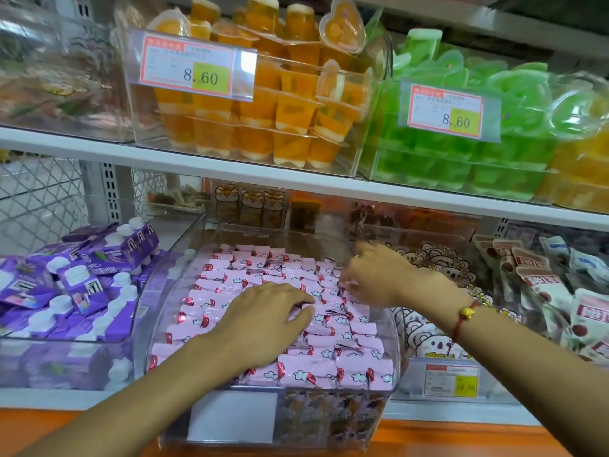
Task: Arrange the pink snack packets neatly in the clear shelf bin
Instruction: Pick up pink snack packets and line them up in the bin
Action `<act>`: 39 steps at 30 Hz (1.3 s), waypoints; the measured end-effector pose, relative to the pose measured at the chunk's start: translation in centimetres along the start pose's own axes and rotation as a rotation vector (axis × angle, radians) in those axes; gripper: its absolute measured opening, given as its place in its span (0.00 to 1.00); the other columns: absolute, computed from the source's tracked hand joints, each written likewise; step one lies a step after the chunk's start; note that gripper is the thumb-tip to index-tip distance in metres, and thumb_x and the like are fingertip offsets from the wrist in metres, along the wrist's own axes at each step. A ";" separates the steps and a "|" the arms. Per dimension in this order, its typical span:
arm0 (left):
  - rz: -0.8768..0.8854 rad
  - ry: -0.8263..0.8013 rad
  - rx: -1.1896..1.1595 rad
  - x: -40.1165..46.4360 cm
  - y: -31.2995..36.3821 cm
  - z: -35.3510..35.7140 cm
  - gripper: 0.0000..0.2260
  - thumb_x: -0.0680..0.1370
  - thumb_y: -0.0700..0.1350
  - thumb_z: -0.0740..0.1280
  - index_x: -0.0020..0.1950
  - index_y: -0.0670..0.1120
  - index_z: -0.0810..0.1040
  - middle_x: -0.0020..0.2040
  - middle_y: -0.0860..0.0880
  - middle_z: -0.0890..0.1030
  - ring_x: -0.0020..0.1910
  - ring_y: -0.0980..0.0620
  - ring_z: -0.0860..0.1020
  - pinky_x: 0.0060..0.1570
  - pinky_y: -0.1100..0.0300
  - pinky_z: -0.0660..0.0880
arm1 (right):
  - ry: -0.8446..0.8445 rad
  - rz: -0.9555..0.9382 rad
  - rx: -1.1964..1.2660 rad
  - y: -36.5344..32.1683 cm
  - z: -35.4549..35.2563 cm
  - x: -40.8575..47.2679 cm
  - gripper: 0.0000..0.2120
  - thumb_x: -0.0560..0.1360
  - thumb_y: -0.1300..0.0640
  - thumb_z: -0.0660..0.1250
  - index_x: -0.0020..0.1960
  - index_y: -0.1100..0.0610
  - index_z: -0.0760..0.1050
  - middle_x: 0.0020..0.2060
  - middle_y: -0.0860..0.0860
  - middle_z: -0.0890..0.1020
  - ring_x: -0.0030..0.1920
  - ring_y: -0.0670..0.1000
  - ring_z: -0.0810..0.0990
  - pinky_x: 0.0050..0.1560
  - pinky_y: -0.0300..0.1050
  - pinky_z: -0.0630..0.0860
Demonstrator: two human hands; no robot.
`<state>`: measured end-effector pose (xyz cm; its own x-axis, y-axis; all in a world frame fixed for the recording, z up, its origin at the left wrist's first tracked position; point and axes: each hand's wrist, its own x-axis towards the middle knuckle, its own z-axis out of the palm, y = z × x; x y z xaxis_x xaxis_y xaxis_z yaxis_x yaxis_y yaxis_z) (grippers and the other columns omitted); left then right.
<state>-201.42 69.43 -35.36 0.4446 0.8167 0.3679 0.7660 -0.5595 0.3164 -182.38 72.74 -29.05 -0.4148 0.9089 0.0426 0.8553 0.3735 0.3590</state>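
Head camera looks down into a shop shelf. At the far left of the frame sit purple cartons (82, 285) with white caps, heaped in their own bin; their print is too blurred to read.

In the lower middle, the clear bin (393, 367) holds the pink packets (329, 361), lying in rough overlapping rows from its back to its front lip. They carry white cloud shapes and a red mark at one end; no wording is legible. A blank white card (232, 417) is fixed on the bin's front.

The left hand (263, 321) lies palm down on the middle rows, fingers spread and nearly flat, pressing rather than gripping anything. The right hand (375, 278), with a red cord bracelet (464, 316) at the wrist, reaches into the right-hand column; its fingers curl down among the packets, but whether they pinch one I cannot tell.

This looks like the straightening step, well along: most rows lie flat, while the right column and the middle look ruffled. The next move likely calls for squaring those tilted packets while the left palm steadies their neighbours.

Above, the orange jelly cups (290, 103) have a tag (189, 69) reading 8.60; the green jelly cups (461, 153) have another tag (446, 110) reading 8.60. At lower right a small tag (451, 380) seems to say 16.80.
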 end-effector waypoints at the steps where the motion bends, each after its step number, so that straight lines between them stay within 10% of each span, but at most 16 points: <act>1: -0.003 -0.012 -0.012 0.0 0.0 -0.1 0.16 0.81 0.55 0.55 0.67 0.56 0.73 0.64 0.57 0.76 0.60 0.56 0.72 0.52 0.64 0.63 | 0.034 -0.007 0.022 0.1 -0.1 -0.5 0.11 0.77 0.56 0.59 0.51 0.51 0.80 0.53 0.54 0.80 0.57 0.55 0.70 0.51 0.47 0.64; 6: -0.012 -0.066 -0.058 2.0 0.3 -0.9 0.17 0.81 0.52 0.57 0.70 0.55 0.70 0.63 0.54 0.75 0.57 0.53 0.72 0.52 0.58 0.70 | 0.434 0.210 0.353 -0.1 1.0 -4.5 0.14 0.76 0.58 0.60 0.59 0.49 0.76 0.54 0.49 0.77 0.54 0.51 0.76 0.47 0.45 0.72; 19: 0.065 -0.348 0.056 7.3 1.5 2.0 0.17 0.84 0.49 0.50 0.70 0.53 0.69 0.71 0.53 0.70 0.67 0.49 0.65 0.63 0.55 0.63 | 0.654 0.318 0.644 0.2 4.4 -7.8 0.10 0.78 0.52 0.61 0.57 0.50 0.78 0.44 0.42 0.75 0.47 0.44 0.72 0.43 0.38 0.66; 26: -0.079 -0.114 -0.055 9.6 0.5 1.8 0.12 0.81 0.48 0.60 0.63 0.53 0.76 0.56 0.52 0.80 0.47 0.52 0.79 0.39 0.61 0.73 | 0.488 0.471 0.823 1.0 6.0 -7.5 0.11 0.78 0.55 0.61 0.59 0.47 0.75 0.36 0.51 0.82 0.32 0.48 0.78 0.34 0.44 0.74; 39: -0.026 -0.126 0.173 12.4 0.9 2.9 0.08 0.78 0.51 0.65 0.52 0.50 0.81 0.56 0.51 0.80 0.53 0.51 0.76 0.48 0.57 0.73 | 0.482 0.450 0.944 1.1 6.2 -7.5 0.11 0.78 0.57 0.61 0.58 0.48 0.74 0.35 0.54 0.81 0.34 0.50 0.78 0.35 0.49 0.76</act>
<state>-193.84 79.43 -33.02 0.4696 0.8479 0.2462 0.8415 -0.5142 0.1660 -176.37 67.49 -34.76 0.0858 0.9060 0.4146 0.7631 0.2078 -0.6120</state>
